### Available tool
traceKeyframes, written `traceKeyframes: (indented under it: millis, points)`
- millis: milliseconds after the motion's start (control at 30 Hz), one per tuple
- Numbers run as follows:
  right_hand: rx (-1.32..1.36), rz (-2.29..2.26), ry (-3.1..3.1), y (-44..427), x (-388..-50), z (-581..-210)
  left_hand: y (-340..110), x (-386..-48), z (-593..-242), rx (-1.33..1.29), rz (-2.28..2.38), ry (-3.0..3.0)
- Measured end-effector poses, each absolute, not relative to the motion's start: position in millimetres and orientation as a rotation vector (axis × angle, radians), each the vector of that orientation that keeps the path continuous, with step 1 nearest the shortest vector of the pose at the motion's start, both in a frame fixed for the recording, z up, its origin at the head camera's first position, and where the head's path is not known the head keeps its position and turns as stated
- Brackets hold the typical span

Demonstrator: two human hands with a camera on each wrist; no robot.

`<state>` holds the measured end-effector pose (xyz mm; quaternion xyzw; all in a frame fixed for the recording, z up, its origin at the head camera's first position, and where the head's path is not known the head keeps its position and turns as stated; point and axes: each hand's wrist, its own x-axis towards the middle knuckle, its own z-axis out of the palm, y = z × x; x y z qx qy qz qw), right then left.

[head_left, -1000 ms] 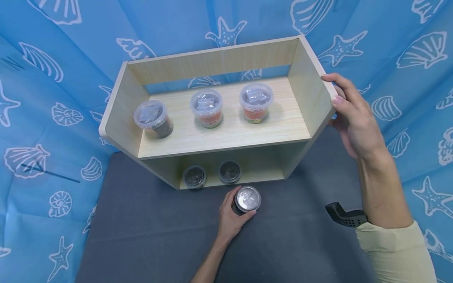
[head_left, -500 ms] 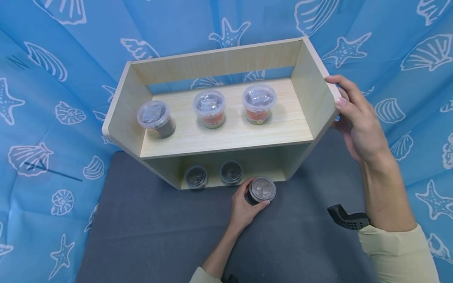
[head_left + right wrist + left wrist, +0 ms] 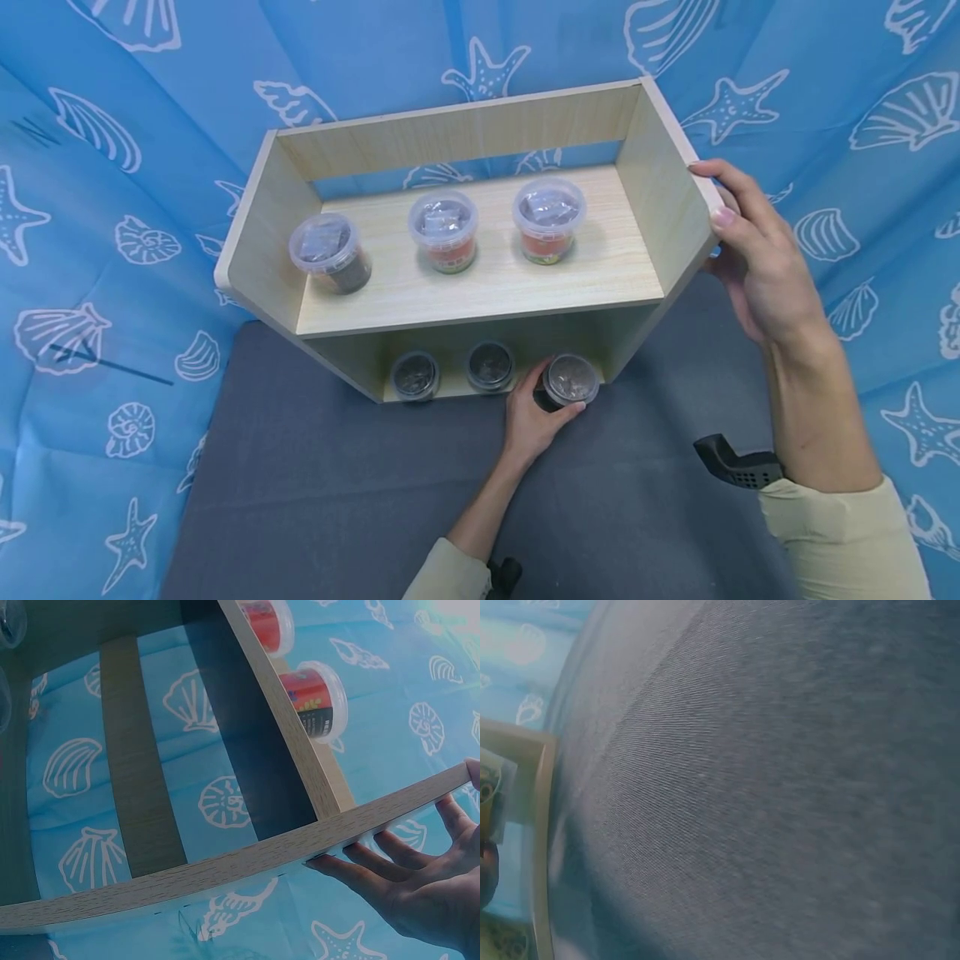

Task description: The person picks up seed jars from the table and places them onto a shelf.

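My left hand (image 3: 531, 423) holds a lidded plastic tub (image 3: 573, 378) from its left side, fingers behind it and thumb in front. This tub is dark-sided with a clear lid and stands at the right front of the lower level of a pale wooden shelf (image 3: 480, 312). Two similar tubs, a left one (image 3: 415, 376) and a middle one (image 3: 490, 366), stand left of it on that level. My right hand (image 3: 772, 267) grips the shelf's right side panel by its front edge. In the right wrist view, its fingers (image 3: 360, 879) lie along the panel's outer face.
On the upper level are three lidded tubs: a dark one (image 3: 330, 252), an orange one (image 3: 444, 232) and another orange one (image 3: 549, 220). A grey cloth (image 3: 337, 500) covers the table. Behind hangs a blue shell-print curtain (image 3: 135, 208).
My left hand has carried the tub right and toward the shelf, from in front of the middle tub to the lower level's right end. My right hand keeps its grip on the panel.
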<state>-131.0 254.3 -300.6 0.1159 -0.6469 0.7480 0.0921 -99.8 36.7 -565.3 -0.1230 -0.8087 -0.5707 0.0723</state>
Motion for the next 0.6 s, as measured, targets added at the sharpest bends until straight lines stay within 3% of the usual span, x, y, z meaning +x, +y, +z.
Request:
traceKeyframes:
  millis: [600]
  points:
    - [0.369, 2.207, -1.922, 254.8, -130.3, -300.8, 48.9, -120.8, -574.1, -0.338, -1.832, -2.379]
